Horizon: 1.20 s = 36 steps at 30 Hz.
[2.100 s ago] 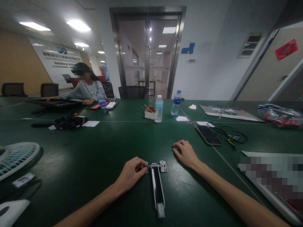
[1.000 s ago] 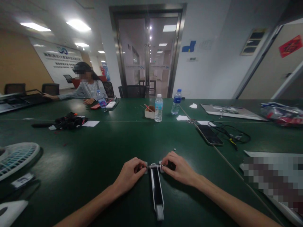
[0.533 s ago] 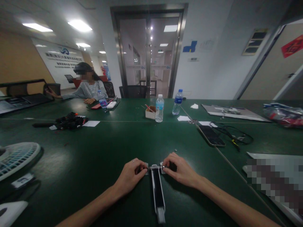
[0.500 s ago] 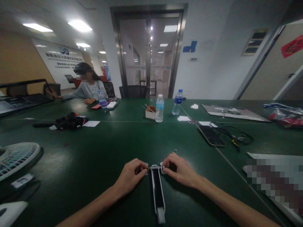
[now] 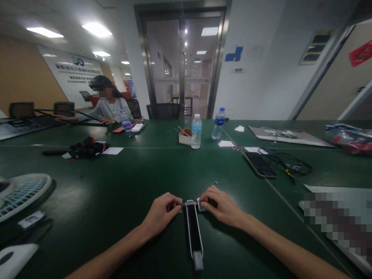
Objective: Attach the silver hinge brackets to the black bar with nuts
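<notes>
A long, narrow metal channel with a dark inner strip [image 5: 193, 232] is lain flat on the smooth green table [image 5: 122, 186], its far bracketed end being pinched by the left hand [image 5: 162, 213] and right hand [image 5: 222, 205], with bare tabletop left around it.

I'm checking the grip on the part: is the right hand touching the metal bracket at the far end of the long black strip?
Touching. The head view shows the right hand's fingertips pinching the small metal bracket at the strip's far end.
</notes>
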Each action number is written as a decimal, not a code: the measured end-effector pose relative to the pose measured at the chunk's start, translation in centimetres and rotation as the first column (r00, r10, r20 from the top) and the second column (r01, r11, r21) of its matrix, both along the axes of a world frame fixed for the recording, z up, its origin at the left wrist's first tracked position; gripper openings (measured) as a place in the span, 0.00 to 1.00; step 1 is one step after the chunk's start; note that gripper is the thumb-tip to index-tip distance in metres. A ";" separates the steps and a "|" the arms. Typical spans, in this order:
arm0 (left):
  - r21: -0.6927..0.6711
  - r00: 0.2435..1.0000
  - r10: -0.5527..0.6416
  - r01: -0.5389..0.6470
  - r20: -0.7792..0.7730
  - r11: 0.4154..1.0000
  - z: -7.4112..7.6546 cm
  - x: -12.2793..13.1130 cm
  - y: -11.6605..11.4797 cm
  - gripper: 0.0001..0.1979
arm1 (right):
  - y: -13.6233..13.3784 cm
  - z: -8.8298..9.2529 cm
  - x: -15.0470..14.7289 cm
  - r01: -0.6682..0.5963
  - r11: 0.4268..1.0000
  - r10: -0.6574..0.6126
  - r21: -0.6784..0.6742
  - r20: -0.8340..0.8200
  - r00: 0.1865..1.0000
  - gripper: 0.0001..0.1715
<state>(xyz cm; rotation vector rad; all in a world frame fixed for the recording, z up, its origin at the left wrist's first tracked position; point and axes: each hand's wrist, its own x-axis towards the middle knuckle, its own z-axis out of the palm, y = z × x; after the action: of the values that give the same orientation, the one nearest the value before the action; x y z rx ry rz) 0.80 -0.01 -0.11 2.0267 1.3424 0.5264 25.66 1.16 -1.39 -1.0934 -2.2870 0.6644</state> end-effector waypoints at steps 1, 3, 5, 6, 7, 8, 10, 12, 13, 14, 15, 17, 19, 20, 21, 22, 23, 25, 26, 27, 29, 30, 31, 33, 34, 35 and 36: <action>-0.002 1.000 -0.001 0.001 -0.004 1.000 0.0 0.0 0.0 0.08 | 0.0 0.0 0.0 0.005 1.000 -0.005 0.002 -0.001 1.000 0.06; 0.001 1.000 -0.005 0.005 -0.006 1.000 0.0 0.0 0.0 0.08 | -0.1 0.1 -0.1 0.016 1.000 -0.016 0.001 -0.002 1.000 0.05; 0.009 1.000 -0.008 0.008 0.002 1.000 -0.1 -0.1 0.0 0.08 | -0.1 0.2 -0.1 0.024 1.000 -0.024 -0.007 -0.009 1.000 0.04; 0.012 1.000 -0.012 0.012 0.009 1.000 -0.2 -0.2 0.0 0.08 | -0.1 0.2 -0.1 0.026 1.000 -0.027 -0.013 -0.013 1.000 0.03; 0.013 1.000 -0.015 0.015 0.014 1.000 -0.4 -0.2 0.1 0.08 | 0.0 0.1 -0.1 0.028 0.999 -0.028 -0.019 -0.017 0.999 0.03; 0.012 1.000 -0.017 0.017 0.016 1.000 -0.4 -0.2 0.1 0.08 | 0.0 0.1 -0.1 0.030 0.999 -0.031 -0.023 -0.020 0.999 0.02; 0.012 1.000 -0.020 0.020 0.012 1.000 -0.5 -0.3 0.1 0.08 | 0.0 0.0 -0.1 0.036 0.999 -0.037 -0.026 -0.025 0.999 0.02; 0.012 1.000 -0.017 0.017 0.004 1.000 -0.5 -0.2 0.1 0.07 | 0.0 -0.1 -0.1 0.047 0.999 -0.047 -0.022 -0.033 0.998 0.02; 0.013 1.000 -0.014 0.014 -0.001 1.000 -0.4 -0.2 0.1 0.07 | 0.0 -0.1 -0.1 0.050 0.999 -0.051 -0.018 -0.036 0.998 0.01; 0.016 1.000 -0.011 0.011 -0.004 1.000 -0.4 -0.1 0.1 0.07 | 0.0 -0.1 -0.1 0.053 0.999 -0.053 -0.014 -0.035 0.998 0.01; 0.019 1.000 -0.009 0.009 -0.006 1.000 -0.3 -0.1 0.1 0.07 | 0.0 -0.1 -0.1 0.053 0.999 -0.053 -0.011 -0.032 0.998 0.01; 0.020 1.000 -0.009 0.009 -0.005 1.000 -0.2 0.0 0.1 0.07 | 0.0 -0.1 -0.2 0.043 0.999 -0.044 -0.011 -0.020 0.999 0.01; 0.015 1.000 -0.013 0.013 0.001 1.000 -0.2 0.0 0.1 0.08 | 0.0 -0.1 -0.1 0.031 0.999 -0.031 -0.013 -0.008 0.999 0.04; 0.015 1.000 -0.015 0.015 0.001 1.000 -0.2 -0.1 0.1 0.08 | 0.0 -0.1 -0.1 0.026 1.000 -0.026 -0.009 -0.005 1.000 0.05; 0.020 1.000 -0.015 0.014 0.001 1.000 -0.3 -0.1 0.1 0.08 | 0.1 -0.2 -0.1 0.021 1.000 -0.021 -0.004 -0.003 1.000 0.07; 0.028 1.000 -0.014 0.014 0.002 1.000 -0.4 -0.2 0.1 0.08 | 0.1 -0.2 -0.1 0.019 1.000 -0.019 0.003 -0.003 1.000 0.08; 0.035 1.000 -0.014 0.013 0.004 0.999 -0.4 -0.2 0.1 0.08 | 0.1 -0.3 0.0 0.023 1.000 -0.023 0.009 -0.004 1.000 0.08; 0.040 1.000 -0.016 0.015 0.014 0.999 -0.6 -0.3 0.1 0.08 | 0.1 -0.5 0.0 0.041 0.999 -0.040 0.013 -0.010 0.999 0.06; 0.041 1.000 -0.016 0.015 0.019 0.999 -0.7 -0.3 0.1 0.08 | 0.1 -0.5 0.0 0.049 0.999 -0.049 0.013 -0.013 0.999 0.06; 0.042 1.000 -0.015 0.014 0.022 0.999 -0.7 -0.3 0.2 0.08 | 0.1 -0.5 0.0 0.055 0.998 -0.055 0.015 -0.017 0.998 0.06; 0.048 1.000 -0.011 0.010 0.025 0.999 -0.7 -0.2 0.2 0.08 | 0.0 -0.4 0.0 0.049 0.999 -0.049 0.024 -0.015 0.999 0.07; 0.051 1.000 -0.010 0.009 0.025 0.999 -0.7 -0.2 0.2 0.08 | 0.0 -0.3 -0.1 0.040 0.999 -0.040 0.029 -0.007 0.999 0.08; 0.050 1.000 -0.011 0.010 0.023 0.999 -0.7 -0.2 0.2 0.08 | -0.1 -0.2 -0.1 0.032 0.999 -0.032 0.031 0.006 0.999 0.08; 0.038 1.000 -0.013 0.012 0.016 0.999 -0.6 -0.1 0.2 0.08 | -0.2 0.1 -0.2 0.025 0.999 -0.026 0.034 0.033 0.999 0.08; 0.031 1.000 -0.013 0.012 0.014 0.999 -0.5 -0.1 0.2 0.08 | -0.3 0.2 -0.3 0.026 0.999 -0.028 0.038 0.041 0.999 0.07; 0.023 1.000 -0.012 0.012 0.013 1.000 -0.5 -0.1 0.2 0.08 | -0.4 0.2 -0.3 0.034 0.998 -0.035 0.044 0.040 0.999 0.06; 0.018 1.000 -0.010 0.010 0.011 1.000 -0.5 -0.1 0.2 0.08 | -0.4 0.3 -0.3 0.043 0.998 -0.045 0.053 0.034 0.998 0.06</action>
<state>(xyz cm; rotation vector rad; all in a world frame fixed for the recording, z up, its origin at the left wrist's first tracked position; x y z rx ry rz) 0.66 0.15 -0.59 2.0411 1.3250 0.5471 25.35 0.75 -1.13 -1.1356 -2.2895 0.5689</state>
